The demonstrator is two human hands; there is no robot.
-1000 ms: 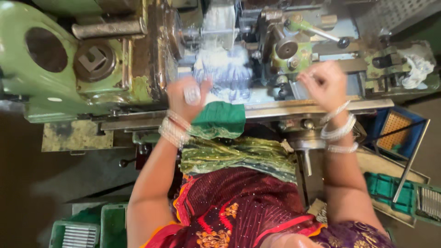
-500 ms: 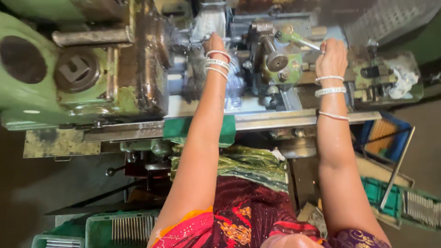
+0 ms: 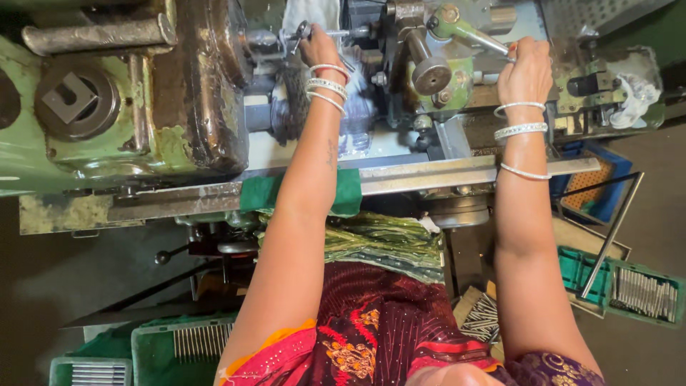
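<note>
Green, worn lathe (image 3: 107,129) across the top of the view. Left hand (image 3: 319,48) reaching far in, fingers curled around a small metal part at the chuck (image 3: 286,36), just right of the headstock; exact grip partly hidden. Right hand (image 3: 527,66) closed in a fist around the slim steel lever (image 3: 480,39) on the carriage. White bangles on both wrists. Green crates of metal rods (image 3: 643,293) low at right, well apart from both hands.

Your slim silver metal lever (image 3: 480,39), green-hubbed, slants toward four o'clock, while the small steel rod (image 3: 336,32) lies level at twelve o'clock.
</note>
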